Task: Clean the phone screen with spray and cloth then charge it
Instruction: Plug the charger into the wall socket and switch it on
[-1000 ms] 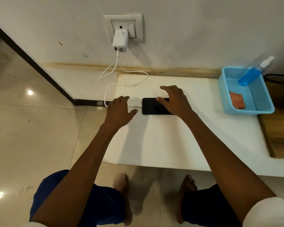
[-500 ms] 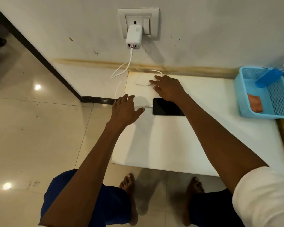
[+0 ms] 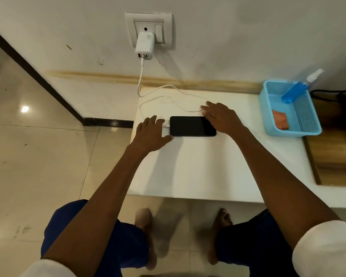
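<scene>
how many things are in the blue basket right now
2: a blue spray bottle leaning on the far rim of the blue basket, nozzle sticking out, and an orange cloth on its floor at the near left. Nothing else shows inside.

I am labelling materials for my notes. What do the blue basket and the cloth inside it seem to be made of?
The basket looks like moulded plastic, slightly glossy: its walls are a uniform light blue with regular rows of small holes. The cloth seems a soft matte fabric, orange-pink and loosely folded; its weave is too small to tell.
</scene>
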{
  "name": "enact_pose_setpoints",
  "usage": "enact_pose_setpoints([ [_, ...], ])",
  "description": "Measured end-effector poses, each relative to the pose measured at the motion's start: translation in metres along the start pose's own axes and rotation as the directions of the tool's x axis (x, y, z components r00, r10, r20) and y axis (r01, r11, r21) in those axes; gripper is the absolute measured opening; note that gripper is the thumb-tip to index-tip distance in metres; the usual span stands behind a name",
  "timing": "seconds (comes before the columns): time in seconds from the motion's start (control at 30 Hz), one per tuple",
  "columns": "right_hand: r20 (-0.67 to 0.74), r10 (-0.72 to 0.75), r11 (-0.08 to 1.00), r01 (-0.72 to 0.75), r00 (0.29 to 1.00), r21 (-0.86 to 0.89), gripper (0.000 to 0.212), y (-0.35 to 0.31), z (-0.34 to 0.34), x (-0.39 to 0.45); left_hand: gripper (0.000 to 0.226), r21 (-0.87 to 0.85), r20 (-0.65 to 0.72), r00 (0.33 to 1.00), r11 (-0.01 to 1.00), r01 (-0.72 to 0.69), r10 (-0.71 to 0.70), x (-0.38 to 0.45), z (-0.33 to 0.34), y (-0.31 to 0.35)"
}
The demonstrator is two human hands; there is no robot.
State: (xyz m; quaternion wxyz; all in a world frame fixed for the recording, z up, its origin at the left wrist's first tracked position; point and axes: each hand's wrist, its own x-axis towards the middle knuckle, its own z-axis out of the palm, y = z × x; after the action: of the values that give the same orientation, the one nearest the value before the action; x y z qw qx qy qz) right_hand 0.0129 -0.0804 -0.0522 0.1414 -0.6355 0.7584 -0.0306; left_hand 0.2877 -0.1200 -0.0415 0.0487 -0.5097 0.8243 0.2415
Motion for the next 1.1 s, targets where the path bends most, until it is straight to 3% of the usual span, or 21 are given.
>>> enact_pose_setpoints([
  [0.3,-0.11,0.028,0.999,-0.023,0.994,0.046,0.049,0.022,0.014,-0.026,0.078,0.058,0.017,1.0,0.998,-0.001,0.0,0.001,0.006,-0.011],
  [0.63,-0.026,0.069,0.99,-0.066,0.997,0.123,0.071,0.02,0.016,-0.028,0.087,-0.112,0.041,0.985,0.979,0.17,-0.167,0.001,0.006,-0.017],
  [0.8,0.034,0.059,0.961,-0.066,0.998,0.268,0.099,0.023,0.009,-0.038,0.089,-0.112,0.032,0.986,0.98,0.166,-0.164,0.002,0.002,-0.019],
  [0.93,0.129,0.012,0.989,-0.031,0.992,0.144,0.113,0.027,0.01,-0.045,0.096,-0.138,0.048,0.983,0.973,0.182,-0.177,0.002,-0.002,-0.026],
  [1.1,0.076,0.024,0.998,-0.028,0.997,0.057,0.111,0.018,0.018,-0.048,0.101,-0.041,0.091,0.964,0.967,0.253,-0.248,-0.001,-0.002,-0.034],
])
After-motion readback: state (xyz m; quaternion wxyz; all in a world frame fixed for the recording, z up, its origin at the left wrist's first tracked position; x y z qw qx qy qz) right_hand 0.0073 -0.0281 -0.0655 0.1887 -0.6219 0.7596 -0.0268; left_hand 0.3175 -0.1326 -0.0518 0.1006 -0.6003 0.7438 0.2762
